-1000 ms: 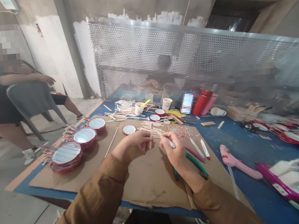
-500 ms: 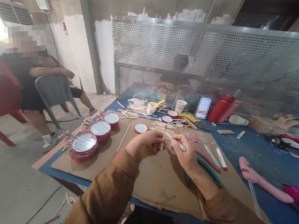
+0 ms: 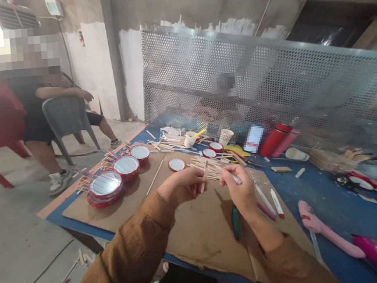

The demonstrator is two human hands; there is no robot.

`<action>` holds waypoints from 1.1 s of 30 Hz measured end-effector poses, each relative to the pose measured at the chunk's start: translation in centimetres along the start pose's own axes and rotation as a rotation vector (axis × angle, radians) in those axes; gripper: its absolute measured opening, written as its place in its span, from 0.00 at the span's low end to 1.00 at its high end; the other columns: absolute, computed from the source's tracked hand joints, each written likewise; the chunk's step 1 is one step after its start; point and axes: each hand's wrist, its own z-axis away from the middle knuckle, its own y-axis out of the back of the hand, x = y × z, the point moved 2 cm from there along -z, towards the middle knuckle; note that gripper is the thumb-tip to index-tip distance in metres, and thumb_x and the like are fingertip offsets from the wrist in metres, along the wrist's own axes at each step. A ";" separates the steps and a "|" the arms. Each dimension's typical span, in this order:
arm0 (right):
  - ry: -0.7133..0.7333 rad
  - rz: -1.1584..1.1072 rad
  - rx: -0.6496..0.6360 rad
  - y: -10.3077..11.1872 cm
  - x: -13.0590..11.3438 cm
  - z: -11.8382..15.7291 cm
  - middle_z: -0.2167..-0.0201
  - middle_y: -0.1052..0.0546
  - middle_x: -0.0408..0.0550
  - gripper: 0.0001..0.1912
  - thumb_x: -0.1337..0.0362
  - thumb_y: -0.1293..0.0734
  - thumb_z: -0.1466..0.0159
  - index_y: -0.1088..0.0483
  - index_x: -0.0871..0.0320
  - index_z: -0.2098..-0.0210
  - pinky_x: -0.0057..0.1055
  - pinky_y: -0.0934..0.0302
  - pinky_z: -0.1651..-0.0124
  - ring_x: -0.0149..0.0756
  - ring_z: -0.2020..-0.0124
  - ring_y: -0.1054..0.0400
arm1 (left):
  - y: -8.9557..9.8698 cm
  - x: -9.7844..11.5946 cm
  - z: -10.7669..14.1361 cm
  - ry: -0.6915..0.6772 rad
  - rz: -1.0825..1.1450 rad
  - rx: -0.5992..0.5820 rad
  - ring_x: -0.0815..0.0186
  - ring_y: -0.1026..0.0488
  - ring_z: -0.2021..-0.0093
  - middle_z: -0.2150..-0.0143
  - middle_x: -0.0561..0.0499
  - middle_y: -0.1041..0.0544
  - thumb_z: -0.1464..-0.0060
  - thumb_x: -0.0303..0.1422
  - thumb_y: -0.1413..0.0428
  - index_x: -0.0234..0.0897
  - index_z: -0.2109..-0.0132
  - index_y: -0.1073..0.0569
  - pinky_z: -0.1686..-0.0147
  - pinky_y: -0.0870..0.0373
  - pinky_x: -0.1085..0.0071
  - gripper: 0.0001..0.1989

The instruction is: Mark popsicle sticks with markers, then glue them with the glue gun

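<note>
My left hand [image 3: 189,182] pinches a flat wooden craft stick [image 3: 206,173] upright above the cardboard sheet [image 3: 197,242]. To its right, my right hand [image 3: 241,189] is closed around a white pen [image 3: 236,180], its tip end pointing toward the stick with a gap between them. Loose craft sticks [image 3: 210,168] lie behind both hands. Beneath my right wrist is a green-handled tool [image 3: 236,223], partly hidden. A red-rimmed round piece [image 3: 176,164] with a pale top lies beyond my left hand.
Stacked red-rimmed rounds [image 3: 104,185] with sticks stand on the left. Paper cups [image 3: 226,136], a phone [image 3: 253,138] and a red bottle [image 3: 276,139] line the back. A white marker [image 3: 277,203] and a pink hammer-shaped object [image 3: 328,231] lie right. Someone sits by a grey chair [image 3: 67,112].
My right hand and its pen have drawn away to the right from the craft stick. My left hand still holds the stick. The view has shifted slightly.
</note>
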 end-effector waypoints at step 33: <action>-0.426 0.618 0.012 0.1 12.0 -14.3 0.80 0.23 0.50 0.10 0.61 0.34 0.45 0.21 0.58 0.73 0.30 0.41 0.69 0.44 0.70 0.26 | -0.8 0.0 -0.3 -0.006 -0.026 0.019 0.72 0.35 0.85 0.79 0.54 0.30 0.39 0.31 0.53 0.35 0.70 0.32 0.83 0.38 0.76 0.12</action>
